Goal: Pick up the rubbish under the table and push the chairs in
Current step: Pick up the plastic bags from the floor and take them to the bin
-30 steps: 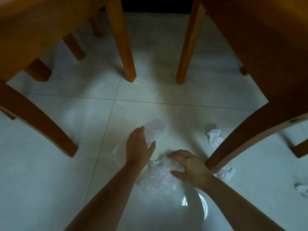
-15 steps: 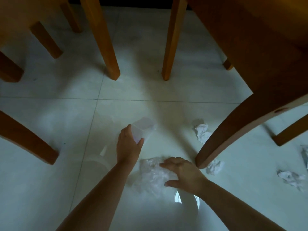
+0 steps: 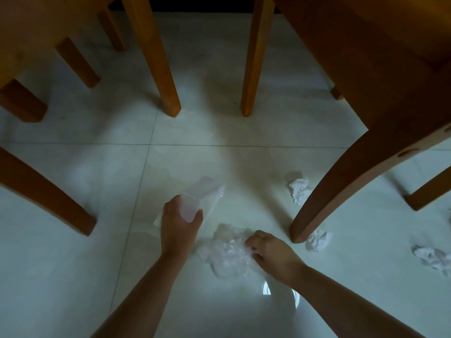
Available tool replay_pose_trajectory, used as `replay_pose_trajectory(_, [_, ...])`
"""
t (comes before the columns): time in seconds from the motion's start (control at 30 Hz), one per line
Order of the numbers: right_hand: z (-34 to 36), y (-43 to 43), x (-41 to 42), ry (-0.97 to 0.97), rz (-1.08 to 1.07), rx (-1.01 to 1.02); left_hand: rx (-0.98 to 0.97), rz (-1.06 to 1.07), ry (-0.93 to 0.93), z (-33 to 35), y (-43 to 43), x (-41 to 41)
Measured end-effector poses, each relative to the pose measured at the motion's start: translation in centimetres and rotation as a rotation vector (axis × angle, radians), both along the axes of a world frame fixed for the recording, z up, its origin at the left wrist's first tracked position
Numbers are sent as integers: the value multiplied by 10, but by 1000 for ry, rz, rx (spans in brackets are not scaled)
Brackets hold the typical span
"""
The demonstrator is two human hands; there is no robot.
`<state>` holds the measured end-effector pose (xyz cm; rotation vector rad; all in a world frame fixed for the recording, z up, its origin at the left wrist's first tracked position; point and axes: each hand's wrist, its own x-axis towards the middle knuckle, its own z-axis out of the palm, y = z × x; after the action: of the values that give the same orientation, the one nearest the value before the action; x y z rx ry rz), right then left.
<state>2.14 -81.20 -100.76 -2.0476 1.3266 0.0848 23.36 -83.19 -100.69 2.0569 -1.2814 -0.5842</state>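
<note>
Down on the white tiled floor here, between wooden chair legs. The left hand has its grip closed around a clear plastic container — fingers wrapped over the near end, thumb on the right side; whether the far end is still touching the tile I can't tell. The right hand is just beside it, fingers curled down and pinched onto a crumpled clear plastic bag that lies on the floor between the two wrists.

More rubbish off to the right: one crumpled white tissue sits right behind the dark curved chair leg, another tissue wad is touching the foot of that same leg, and a third crumpled tissue lies well apart near the right edge. There's a scrap of something white at the far right edge too, too cut off to tell.

Two lighter wooden legs stand upright toward the top middle, with a bare strip of tile between them — and more legs on the left side. A bright round reflection shows on the glossy tile under the right forearm.
</note>
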Motion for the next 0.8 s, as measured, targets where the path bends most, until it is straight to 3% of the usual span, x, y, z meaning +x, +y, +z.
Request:
replay_pose_trajectory(0.4, [29,-6,8,-176,-124,-50,-38,72,61,57,59,27])
replay_pose_trajectory(0.8, [154,-22,31,-307,-294,-214,-88,127,-25,168,80,44])
